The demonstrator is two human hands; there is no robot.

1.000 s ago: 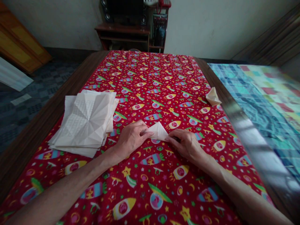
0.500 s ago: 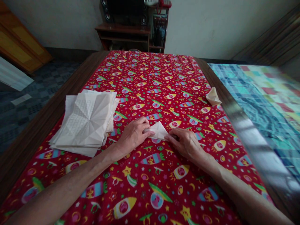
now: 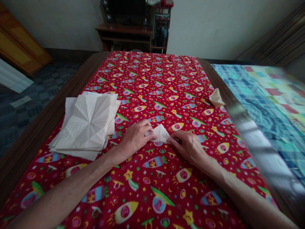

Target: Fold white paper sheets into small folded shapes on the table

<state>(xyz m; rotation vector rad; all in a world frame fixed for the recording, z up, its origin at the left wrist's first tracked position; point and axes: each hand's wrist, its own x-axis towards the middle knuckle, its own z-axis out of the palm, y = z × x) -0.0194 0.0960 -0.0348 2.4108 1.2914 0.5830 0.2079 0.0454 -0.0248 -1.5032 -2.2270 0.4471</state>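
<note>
2-Handed Hold on the Folded Paper [image 3: 161, 133]

The folded paper lies at the middle of the patterned red cloth [image 3: 133, 194], between the 2 hands; its visible face is roughly triangular, with 1 peak pointing away from the person and the long edge toward the person. The left hand [image 3: 137, 138] pinches the left corner between thumb and fingers; the right hand [image 3: 189, 144] pinches the right corner likewise; how far the fingers reach beneath the paper cannot be told.

Recommended handling: apply equal, light pressure at both corners; align the layers at the long edge before pressing; press against the table surface, since the cloth is probably soft and may blunt a crease; avoid pulling the corners apart, as thin paper could tear or skew.

Surroundings: a stack of creased sheets [image 3: 89, 122] lies to the left, just beside the left forearm; its edges are uneven, and a wide sweep of that arm could disturb it; this is the nearest obstruction. A second folded piece [image 3: 216, 98] sits farther off at the right border of the cloth, well apart from the right hand; the wooden table edge [image 3: 220, 79] runs beside it; checked fabric [image 3: 262, 92] lies beyond.
</note>
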